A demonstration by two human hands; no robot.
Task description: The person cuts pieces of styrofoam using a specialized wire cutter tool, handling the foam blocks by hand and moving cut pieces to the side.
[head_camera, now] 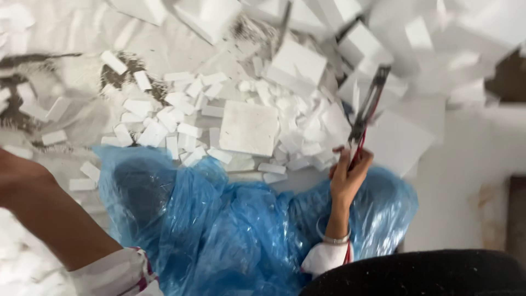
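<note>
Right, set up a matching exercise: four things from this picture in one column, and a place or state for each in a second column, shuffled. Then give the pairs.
Things:
1. right hand
2. crinkled blue plastic sheet
3. flat square white foam slab
4. thin silver metal bangle

Places or states:
A. lying among small white foam offcuts
B. round the right wrist
C. spread low in the picture, in front of the foam pile
D. gripping a long, thin, dark tool with red handles

Pairs: 1-D, 2-C, 3-A, 4-B
</note>
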